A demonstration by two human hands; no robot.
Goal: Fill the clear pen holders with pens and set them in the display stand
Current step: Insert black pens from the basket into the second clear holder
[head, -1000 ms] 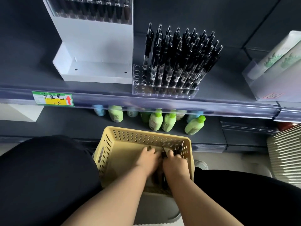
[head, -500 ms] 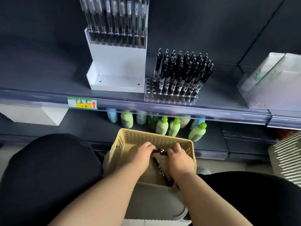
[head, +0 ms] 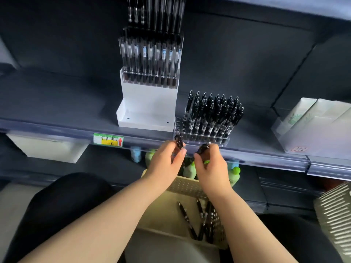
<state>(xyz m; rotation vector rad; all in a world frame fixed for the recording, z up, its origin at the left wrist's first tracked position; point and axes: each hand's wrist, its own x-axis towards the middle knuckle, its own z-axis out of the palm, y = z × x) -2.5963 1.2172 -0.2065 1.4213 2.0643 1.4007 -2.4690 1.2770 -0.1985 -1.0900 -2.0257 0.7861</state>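
Nearest the viewer, a pale perforated basket (head: 182, 185) is seen between the knees, with a few loose pens (head: 201, 223) lying at angles against its right wall. Above its far rim both hands are raised side by side, close together but not touching. The left hand (head: 165, 164) is curled round a dark pen (head: 178, 141), which is pinched near its lower end so that its tip points up and away toward the shelf edge. The right hand (head: 212, 168) is closed on a second dark pen (head: 202, 149), tilted the same way; whether more than one is held there cannot be told.

Just beyond the fingers, on the front of the shelf (head: 57, 103), the clear pen holder (head: 209, 140) is set with its long side running left to right. Its right and middle rows are filled by upright standing pens (head: 212, 114); the empty holes (head: 179, 123) are gathered at its left end. These holes lie almost straight ahead of the left hand's pen, which is judged the nearer and better aligned of the two; the right hand's pen would have to be carried leftward.

Farther left and behind, the white display stand (head: 150, 95) is seen, its upper tiers stocked and its bottom tray (head: 144, 120) bare.
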